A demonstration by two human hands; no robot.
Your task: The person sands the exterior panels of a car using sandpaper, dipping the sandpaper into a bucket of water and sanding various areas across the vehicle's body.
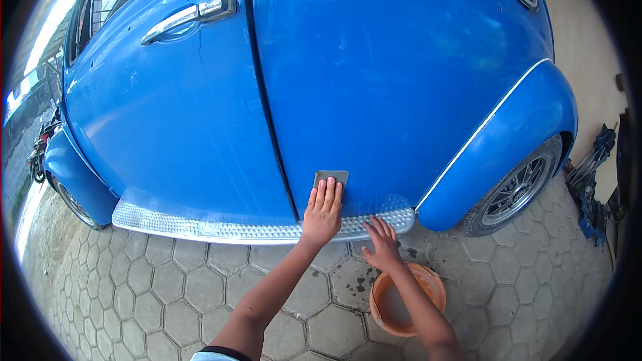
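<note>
My left hand (324, 208) presses a small grey rectangular sheet of sandpaper (332, 175) flat against the lower blue body panel (374, 107), just right of the dark door seam. Its fingers lie together over the sheet, whose upper end shows beyond the fingertips. Fingers apart and holding nothing, my right hand (383, 246) is at the right end of the silvery dimpled running board (221, 226). Whether its fingertips touch the board I cannot tell. Below that hand, partly behind the right forearm, an orange bucket (436, 289) with cloudy liquid stands on the paving.
The blue car's door, with a chrome handle (190, 17), fills the upper left. A rear wheel (515, 190) sits under the right fender, and a front wheel (75, 204) is at far left. Dark folded items (592, 184) lean by the right wall. Hexagonal pavers (204, 287) cover the ground.
</note>
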